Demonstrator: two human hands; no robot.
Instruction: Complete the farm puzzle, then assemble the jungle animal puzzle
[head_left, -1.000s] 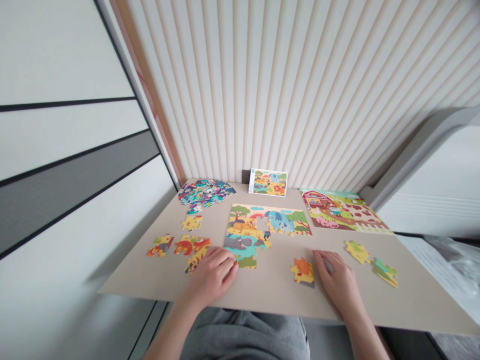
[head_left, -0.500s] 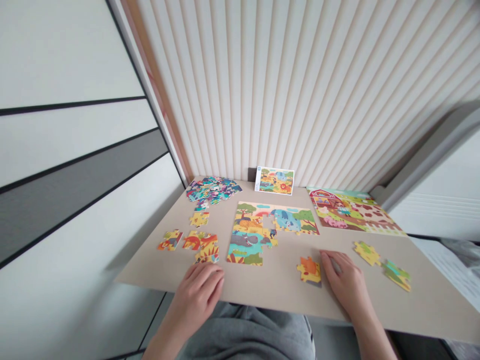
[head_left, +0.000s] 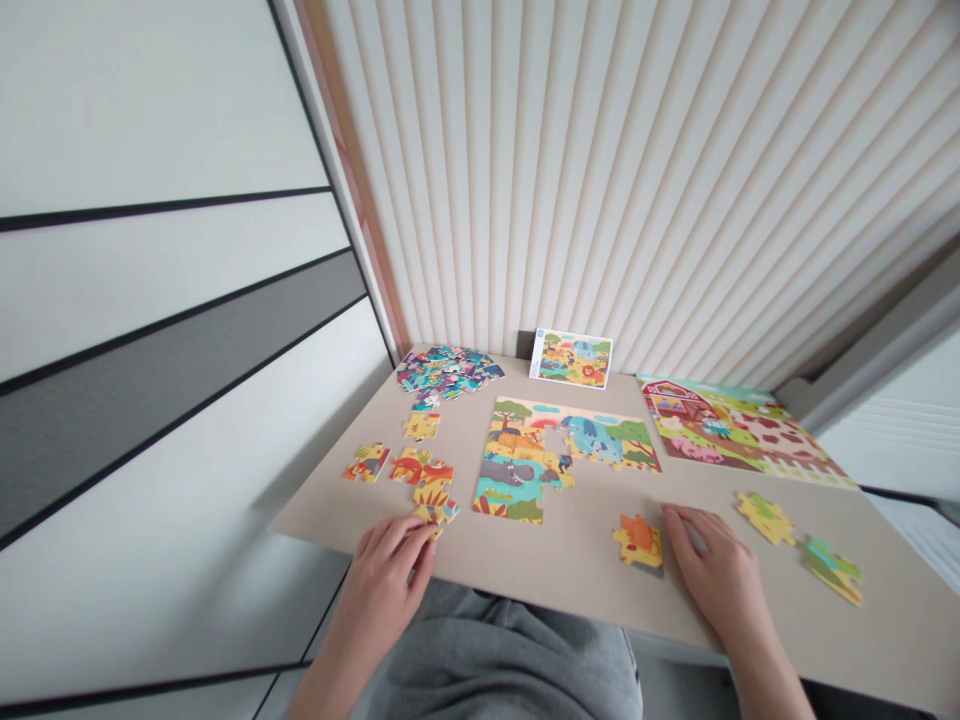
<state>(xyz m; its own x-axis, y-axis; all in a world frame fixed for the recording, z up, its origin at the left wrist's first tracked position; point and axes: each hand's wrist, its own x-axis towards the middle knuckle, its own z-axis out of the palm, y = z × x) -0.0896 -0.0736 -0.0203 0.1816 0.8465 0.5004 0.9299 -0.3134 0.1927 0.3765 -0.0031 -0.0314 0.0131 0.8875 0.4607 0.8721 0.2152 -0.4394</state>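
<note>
At the table's front edge, my left hand (head_left: 390, 572) has its fingertips closed on the edge of a yellow puzzle piece (head_left: 438, 513), which lies tilted below other loose orange and yellow pieces (head_left: 433, 472). My right hand (head_left: 716, 565) rests on the table, fingers together and curled, beside an orange and yellow piece (head_left: 637, 542); whether it holds anything is hidden. Between and beyond the hands lies a partly joined animal puzzle (head_left: 512, 472) with a gap near its middle. Two green and yellow pieces (head_left: 763, 517) lie right of my right hand.
A picture card (head_left: 571, 360) leans at the back of the table (head_left: 570, 560). Back left is a pile of blue and purple pieces (head_left: 450, 370). A joined farm puzzle (head_left: 742, 430) lies back right. A pleated blind (head_left: 600, 180) rises behind the table.
The view has shifted slightly left. My left fingertips have closed on the lower yellow piece, which is now turned away from the piece above it. My right hand stays in place beside its piece.
</note>
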